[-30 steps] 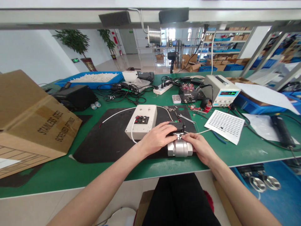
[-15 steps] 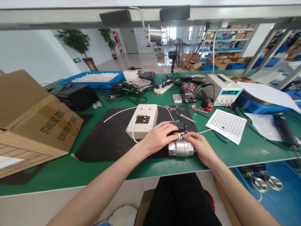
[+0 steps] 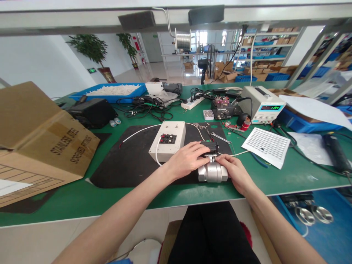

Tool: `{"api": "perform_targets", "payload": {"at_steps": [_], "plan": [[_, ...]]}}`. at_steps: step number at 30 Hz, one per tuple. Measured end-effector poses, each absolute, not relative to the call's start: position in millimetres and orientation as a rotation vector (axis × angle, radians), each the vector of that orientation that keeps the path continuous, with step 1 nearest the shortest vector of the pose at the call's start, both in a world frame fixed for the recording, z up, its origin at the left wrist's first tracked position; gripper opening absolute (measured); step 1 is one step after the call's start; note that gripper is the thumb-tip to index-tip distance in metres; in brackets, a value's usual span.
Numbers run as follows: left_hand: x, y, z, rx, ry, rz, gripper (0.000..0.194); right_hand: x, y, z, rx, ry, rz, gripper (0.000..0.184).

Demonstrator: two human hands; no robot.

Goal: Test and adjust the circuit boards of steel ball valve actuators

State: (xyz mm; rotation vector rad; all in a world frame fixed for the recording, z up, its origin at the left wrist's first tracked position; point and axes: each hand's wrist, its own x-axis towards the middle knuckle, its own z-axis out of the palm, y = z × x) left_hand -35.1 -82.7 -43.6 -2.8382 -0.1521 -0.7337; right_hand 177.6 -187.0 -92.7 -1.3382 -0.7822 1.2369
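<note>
A silver metal ball valve (image 3: 213,173) lies at the front edge of the black mat, with a black actuator box (image 3: 211,146) attached behind it. My left hand (image 3: 187,157) is wrapped over the actuator from the left, its thumb close to the metal bracket (image 3: 211,158) between box and valve. From the right, my right hand (image 3: 233,170) pinches at the same bracket with thumb and forefinger. Whatever small part sits in that pinch is hidden by the fingertips. The right hand's other fingers curl beside the valve's right end.
A beige switch box (image 3: 172,134) with a white cable stands left of the hands on the black mat (image 3: 123,157). Behind the actuator lies a wrench (image 3: 221,138). A perforated white sheet (image 3: 266,146) and a power supply (image 3: 262,104) are to the right; a cardboard box (image 3: 68,146) is at left.
The whole view has shifted slightly to the right. Both hands keep their places on the actuator and bracket, with barely any finger movement visible.
</note>
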Motion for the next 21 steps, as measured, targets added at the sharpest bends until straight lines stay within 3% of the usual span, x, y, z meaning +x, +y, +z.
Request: {"api": "perform_targets", "payload": {"at_steps": [9, 16, 21], "plan": [[-38.2, -88.5, -45.8, -2.836, -0.251, -0.840, 0.017, 178.2, -186.4, -94.2, -1.360, -0.770, 1.240, 0.030], [-72.0, -135.1, -69.1, -2.561, -0.993, -1.372, 0.038, 178.7, -186.7, -92.3, -1.375, -0.750, 1.274, 0.032], [-69.6, -145.8, -78.9, -2.975, -1.088, -0.941, 0.034, 178.8, -186.2, -93.4, -1.365, -0.762, 1.253, 0.033]]}}
